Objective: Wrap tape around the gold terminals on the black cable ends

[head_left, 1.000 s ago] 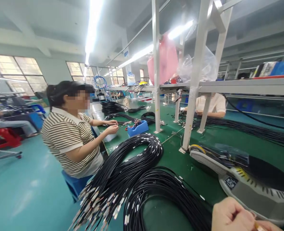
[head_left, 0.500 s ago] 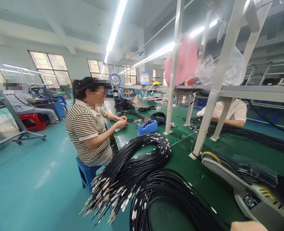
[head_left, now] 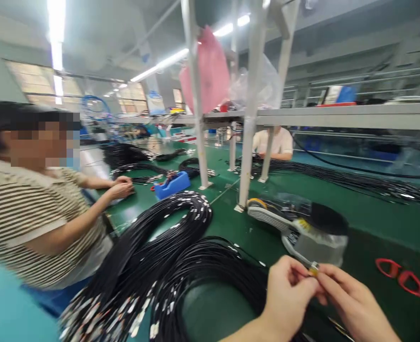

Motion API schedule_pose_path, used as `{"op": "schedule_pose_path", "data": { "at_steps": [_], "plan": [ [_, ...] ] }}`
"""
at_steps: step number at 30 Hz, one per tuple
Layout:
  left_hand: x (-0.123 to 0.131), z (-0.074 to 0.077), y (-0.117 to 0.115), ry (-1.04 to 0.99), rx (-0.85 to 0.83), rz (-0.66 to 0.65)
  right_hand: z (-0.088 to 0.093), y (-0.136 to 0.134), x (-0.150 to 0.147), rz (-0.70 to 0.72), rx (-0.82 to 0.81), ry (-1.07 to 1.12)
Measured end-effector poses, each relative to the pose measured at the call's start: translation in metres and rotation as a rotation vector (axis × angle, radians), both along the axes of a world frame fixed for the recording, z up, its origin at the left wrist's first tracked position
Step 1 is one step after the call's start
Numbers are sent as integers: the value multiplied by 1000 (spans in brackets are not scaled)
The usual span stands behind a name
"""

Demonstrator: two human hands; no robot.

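Low on the right of the head view, my left hand [head_left: 286, 294] and my right hand [head_left: 350, 297] meet fingertip to fingertip. Between them they pinch a small connector [head_left: 314, 269], silver at the top and yellowish below. Its lower part is covered by my fingers. Just left of my left hand, a looped bundle of black cables [head_left: 210, 259] with white labels lies on the green table. Another coiled cable bundle [head_left: 174, 216] rests beyond it, its bare and labelled ends fanned toward the front left.
Red-handled scissors [head_left: 400, 277] lie right of my hands. A grey device with a ridged arm [head_left: 291, 228] stands behind them. White posts [head_left: 252, 128] carry a shelf. At left, a co-worker in stripes [head_left: 35, 213] sits beside a blue tape-dispenser-like holder [head_left: 173, 185]; another person [head_left: 283, 142] works opposite.
My view has swung right and closer to the table. Both my hands have come into clear view, pinching the small connector; before, only part of one hand showed at the bottom edge.
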State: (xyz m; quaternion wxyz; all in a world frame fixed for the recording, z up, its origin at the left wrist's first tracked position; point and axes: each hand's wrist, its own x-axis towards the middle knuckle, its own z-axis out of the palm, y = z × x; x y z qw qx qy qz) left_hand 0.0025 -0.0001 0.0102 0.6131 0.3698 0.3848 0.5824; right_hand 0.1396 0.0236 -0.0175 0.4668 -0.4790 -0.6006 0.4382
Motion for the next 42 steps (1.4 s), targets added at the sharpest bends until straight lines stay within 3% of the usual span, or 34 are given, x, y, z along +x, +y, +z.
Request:
{"op": "schedule_pose_path", "data": {
  "at_steps": [9, 16, 22, 27, 35, 42],
  "plan": [
    [-7, -3, 1, 108, 21, 5, 18, -11, -16, 83, -42, 204],
    [-6, -10, 1, 187, 68, 38, 26, -18, -17, 96, -11, 198],
    [-7, -5, -2, 143, 70, 51, 28, -18, -16, 63, 38, 90],
    [-5, -2, -7, 111, 59, -21, 30, -18, -15, 41, 58, -11],
    [3, -10, -9, -122, 59, -83, 24, -18, -19, 69, 43, 94],
    [2, -10, -8, -178, 34, -128, 19, -14, -18, 118, -60, 292]
  ]
}}
